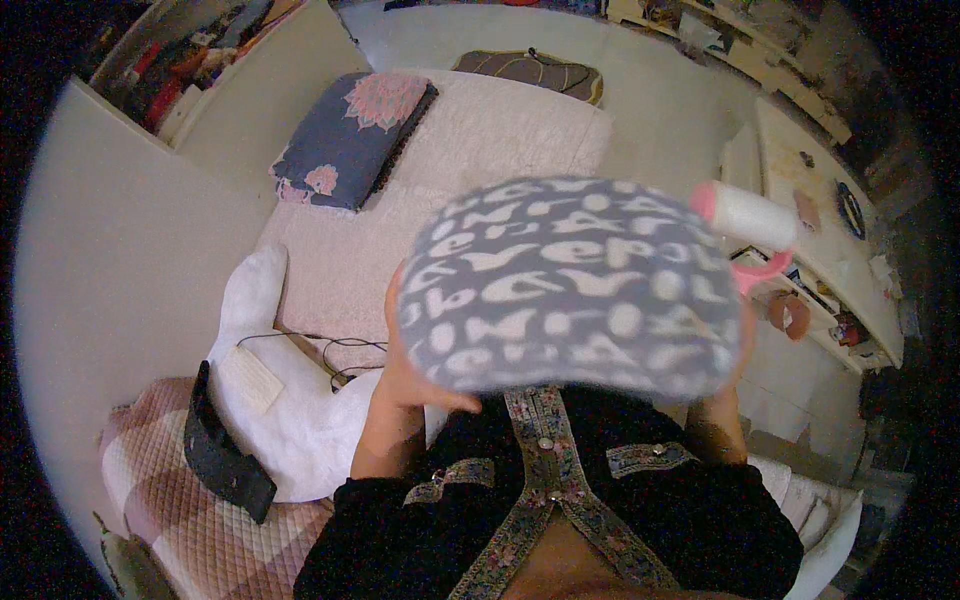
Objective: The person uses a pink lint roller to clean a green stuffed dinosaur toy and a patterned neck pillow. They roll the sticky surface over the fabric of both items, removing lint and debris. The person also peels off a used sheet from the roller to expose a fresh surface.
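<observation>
A rounded grey cushion (570, 290) with a white letter pattern is held up before my chest, slightly blurred. My left hand (408, 365) grips its left side, thumb at the lower edge and fingers partly behind it. On the right side, my right hand (741, 350) is mostly hidden by the cushion, with the wrist showing below. Just past the right edge, a lint roller (750, 215) with a white roll sticks out. Its pink handle runs back behind the cushion toward my right hand, which appears to hold both.
Ahead lies a pale pink fluffy cover (510, 120) with a folded dark blue blanket (350, 145). Left are a white plush piece (300, 420), dark cords, a black curved band (220, 450) and a quilted cover (150, 450). An open drawer unit (830, 300) stands right.
</observation>
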`<action>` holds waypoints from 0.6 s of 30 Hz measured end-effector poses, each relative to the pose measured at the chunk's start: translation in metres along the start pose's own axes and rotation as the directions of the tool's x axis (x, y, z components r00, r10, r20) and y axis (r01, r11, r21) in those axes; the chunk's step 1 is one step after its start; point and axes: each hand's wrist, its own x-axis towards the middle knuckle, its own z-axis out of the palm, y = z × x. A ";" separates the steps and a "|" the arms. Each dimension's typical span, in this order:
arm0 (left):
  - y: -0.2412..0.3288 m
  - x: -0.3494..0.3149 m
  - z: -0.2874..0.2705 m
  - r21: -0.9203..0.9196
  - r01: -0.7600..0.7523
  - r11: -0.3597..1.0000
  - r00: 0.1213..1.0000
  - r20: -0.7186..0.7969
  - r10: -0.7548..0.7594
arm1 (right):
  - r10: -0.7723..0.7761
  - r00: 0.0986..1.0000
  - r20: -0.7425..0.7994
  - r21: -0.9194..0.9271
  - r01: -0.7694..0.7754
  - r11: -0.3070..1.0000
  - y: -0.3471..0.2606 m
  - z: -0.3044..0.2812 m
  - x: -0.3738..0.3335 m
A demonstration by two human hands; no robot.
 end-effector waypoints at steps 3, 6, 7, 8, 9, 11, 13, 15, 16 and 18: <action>-0.015 0.017 0.001 0.219 0.095 0.971 0.991 0.076 -0.114 | -0.097 0.995 0.007 -0.235 0.096 0.967 0.014 0.008 0.008; -0.032 0.016 -0.001 0.451 0.048 0.891 0.978 0.160 -0.134 | 0.009 0.999 0.041 -0.295 0.003 0.956 0.018 0.006 0.020; -0.035 0.013 0.000 0.507 -0.034 0.861 0.983 0.172 -0.063 | 0.136 0.991 0.006 -0.181 -0.132 0.975 0.015 0.001 0.022; -0.038 0.011 0.002 0.557 -0.116 0.822 0.981 0.194 0.006 | 0.264 0.964 -0.020 -0.062 -0.265 0.962 0.012 -0.004 0.023; -0.040 0.009 0.005 0.559 -0.134 0.818 0.981 0.191 0.030 | 0.226 0.972 -0.064 -0.070 -0.230 0.971 0.000 -0.010 0.031; -0.044 0.008 0.010 0.560 -0.167 0.811 0.980 0.183 0.076 | 0.146 0.978 -0.149 -0.097 -0.161 0.982 -0.036 -0.025 0.052; -0.051 0.007 0.015 0.523 -0.158 0.838 0.983 0.161 0.085 | 0.106 0.994 0.039 0.001 -0.106 0.994 -0.066 -0.035 0.061; -0.063 0.004 0.017 0.464 -0.155 0.872 0.985 0.145 0.098 | 0.085 0.976 0.201 0.028 -0.093 0.995 -0.082 -0.033 0.064; -0.066 0.001 0.019 0.483 -0.169 0.859 0.983 0.152 0.108 | 0.073 0.920 0.386 -0.004 -0.078 0.997 -0.087 -0.029 0.068; -0.067 -0.001 0.023 0.524 -0.196 0.829 0.977 0.176 0.120 | 0.078 0.725 0.684 -0.098 -0.014 0.995 -0.096 -0.018 0.086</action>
